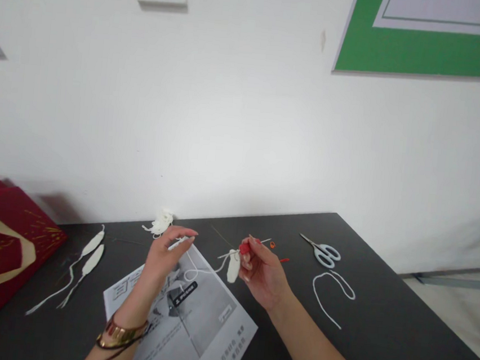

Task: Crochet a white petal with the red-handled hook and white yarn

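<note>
My right hand (263, 270) is closed around the red middle part (244, 248) of a thin crochet hook (226, 254), whose pale ends stick out on both sides. A small white crocheted piece (234, 267) hangs at the hook, just left of my fingers. From it, white yarn (191, 277) loops leftward over the printed sheet towards my left hand (169, 249). That hand is raised above the sheet, thumb and index finger brought near each other with the yarn running to them. Its exact grip on the strand is hard to make out.
A printed sheet (210, 313) lies on the black table (289, 332). Scissors (324, 254) and a cut yarn length (317, 300) lie right. Two white crocheted pieces (93, 259) and a red bag (7, 254) are left. Bundled yarn (162, 222) and an orange ring (273, 244) lie farther back.
</note>
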### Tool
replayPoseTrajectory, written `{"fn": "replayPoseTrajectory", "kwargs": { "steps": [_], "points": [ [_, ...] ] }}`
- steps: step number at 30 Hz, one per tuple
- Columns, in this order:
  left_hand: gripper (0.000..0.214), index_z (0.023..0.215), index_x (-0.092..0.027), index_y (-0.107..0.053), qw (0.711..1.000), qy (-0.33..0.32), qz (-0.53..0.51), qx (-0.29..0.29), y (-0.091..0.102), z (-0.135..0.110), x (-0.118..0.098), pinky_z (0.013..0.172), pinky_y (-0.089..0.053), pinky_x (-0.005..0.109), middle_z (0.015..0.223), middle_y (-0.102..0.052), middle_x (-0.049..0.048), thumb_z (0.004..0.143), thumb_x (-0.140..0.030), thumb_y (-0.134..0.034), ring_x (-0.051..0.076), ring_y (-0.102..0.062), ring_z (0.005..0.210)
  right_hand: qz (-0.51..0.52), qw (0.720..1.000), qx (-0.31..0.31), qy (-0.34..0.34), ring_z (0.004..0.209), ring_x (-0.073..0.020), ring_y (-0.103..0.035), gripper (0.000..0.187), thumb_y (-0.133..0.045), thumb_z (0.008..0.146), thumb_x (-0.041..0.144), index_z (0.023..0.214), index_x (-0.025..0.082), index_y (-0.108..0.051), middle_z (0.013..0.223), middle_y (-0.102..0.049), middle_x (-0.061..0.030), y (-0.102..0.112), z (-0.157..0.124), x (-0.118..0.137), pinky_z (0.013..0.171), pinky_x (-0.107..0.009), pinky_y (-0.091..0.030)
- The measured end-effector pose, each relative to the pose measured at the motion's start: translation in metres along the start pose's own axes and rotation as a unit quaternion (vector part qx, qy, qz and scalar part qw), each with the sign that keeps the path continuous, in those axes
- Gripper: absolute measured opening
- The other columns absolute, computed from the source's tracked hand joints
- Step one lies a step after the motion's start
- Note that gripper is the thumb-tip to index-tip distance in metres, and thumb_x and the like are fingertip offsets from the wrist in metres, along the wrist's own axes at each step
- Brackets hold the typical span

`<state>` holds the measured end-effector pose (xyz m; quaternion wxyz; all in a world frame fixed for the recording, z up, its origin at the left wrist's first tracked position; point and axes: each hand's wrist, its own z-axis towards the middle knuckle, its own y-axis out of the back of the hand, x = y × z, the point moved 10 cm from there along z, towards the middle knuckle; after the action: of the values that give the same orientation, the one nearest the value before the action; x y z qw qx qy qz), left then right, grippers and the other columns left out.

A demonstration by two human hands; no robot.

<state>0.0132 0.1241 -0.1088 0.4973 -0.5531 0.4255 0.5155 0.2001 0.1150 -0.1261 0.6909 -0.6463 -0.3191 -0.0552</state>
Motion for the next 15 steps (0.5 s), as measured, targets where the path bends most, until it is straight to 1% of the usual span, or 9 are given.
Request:
{"fn": "replayPoseTrajectory", "kwargs": {
  "steps": [1,3,4,6,7,10,11,14,15],
  "points": [
    [0.009,0.075,-0.019,-0.071,1.000,-0.022,0.017,0.007,-0.010,-0.006,-0.005,0.073,-0.044,0.024,0.082,-0.068,0.0022,0.066,-0.022,-0.072,0.016,-0.060,0.082,-0.003,1.000,-0.003,0.001,0.041,-0.0048,-0.042,0.018,-0.070,0.075,0.030,0.075,0.013,-0.066,0.054,-0.055,0.0042,0.001,0.000,0.000,0.035,-0.015,-0.036],
    [0.016,0.085,-0.020,-0.071,0.982,-0.068,0.138,0.105,-0.048,-0.022,-0.008,0.069,-0.044,0.028,0.080,-0.068,0.0037,0.072,-0.028,-0.067,0.018,-0.061,0.076,-0.010,1.000,-0.008,0.002,0.042,-0.0047,-0.043,0.019,-0.070,0.075,0.031,0.075,0.013,-0.066,0.054,-0.056,0.0040,0.002,0.001,-0.001,0.035,-0.015,-0.037],
    [0.022,0.092,-0.021,-0.069,0.972,-0.092,0.177,0.128,-0.062,-0.029,-0.008,0.068,-0.045,0.029,0.083,-0.068,0.0041,0.071,-0.029,-0.069,0.019,-0.061,0.075,-0.016,1.000,-0.010,0.003,0.042,-0.0047,-0.043,0.019,-0.069,0.076,0.032,0.075,0.013,-0.066,0.054,-0.056,0.0040,0.002,0.001,-0.001,0.034,-0.014,-0.037],
    [0.023,0.091,-0.021,-0.066,0.955,-0.125,0.218,0.157,-0.084,-0.040,-0.004,0.070,-0.045,0.030,0.089,-0.067,0.0054,0.071,-0.031,-0.069,0.021,-0.060,0.081,-0.030,0.999,-0.015,0.004,0.041,-0.0046,-0.043,0.020,-0.069,0.077,0.032,0.075,0.012,-0.066,0.052,-0.056,0.0039,0.002,0.000,-0.002,0.033,-0.014,-0.035],
    [0.021,0.090,-0.020,-0.065,0.954,-0.127,0.220,0.158,-0.089,-0.043,-0.001,0.070,-0.045,0.030,0.089,-0.067,0.0057,0.072,-0.031,-0.068,0.020,-0.060,0.081,-0.036,0.999,-0.016,0.003,0.040,-0.0045,-0.043,0.020,-0.068,0.077,0.032,0.076,0.012,-0.066,0.052,-0.056,0.0039,0.002,-0.001,-0.003,0.032,-0.013,-0.034],
    [0.023,0.090,-0.021,-0.059,0.968,-0.129,0.181,0.113,-0.087,-0.043,-0.001,0.069,-0.045,0.029,0.084,-0.065,0.0035,0.071,-0.031,-0.069,0.018,-0.059,0.077,-0.038,0.999,-0.013,-0.008,0.040,-0.0042,-0.043,0.020,-0.067,0.078,0.031,0.076,0.012,-0.066,0.051,-0.056,0.0040,0.000,-0.002,-0.007,0.031,-0.013,-0.032],
    [0.023,0.088,-0.020,-0.059,0.975,-0.119,0.152,0.114,-0.086,-0.042,0.000,0.067,-0.044,0.029,0.081,-0.064,0.0025,0.071,-0.032,-0.069,0.018,-0.058,0.075,-0.036,0.999,-0.011,-0.013,0.040,-0.0042,-0.043,0.020,-0.067,0.078,0.031,0.076,0.012,-0.066,0.052,-0.056,0.0039,-0.001,-0.003,-0.008,0.031,-0.013,-0.032],
    [0.017,0.075,-0.018,-0.060,0.982,-0.048,0.049,0.178,-0.096,-0.043,0.007,0.063,-0.043,0.027,0.070,-0.061,0.0007,0.074,-0.034,-0.066,0.016,-0.057,0.066,-0.031,0.999,-0.009,-0.022,0.041,-0.0042,-0.044,0.020,-0.068,0.077,0.032,0.076,0.012,-0.066,0.053,-0.057,0.0037,-0.001,-0.003,-0.011,0.032,-0.013,-0.033],
    [0.018,0.072,-0.017,-0.061,0.981,-0.027,0.021,0.189,-0.098,-0.044,0.009,0.063,-0.043,0.026,0.068,-0.061,0.0004,0.074,-0.034,-0.066,0.015,-0.056,0.065,-0.030,0.999,-0.010,-0.023,0.041,-0.0042,-0.044,0.020,-0.068,0.077,0.032,0.076,0.012,-0.066,0.054,-0.057,0.0035,-0.001,-0.002,-0.012,0.032,-0.013,-0.034]
  ]
}}
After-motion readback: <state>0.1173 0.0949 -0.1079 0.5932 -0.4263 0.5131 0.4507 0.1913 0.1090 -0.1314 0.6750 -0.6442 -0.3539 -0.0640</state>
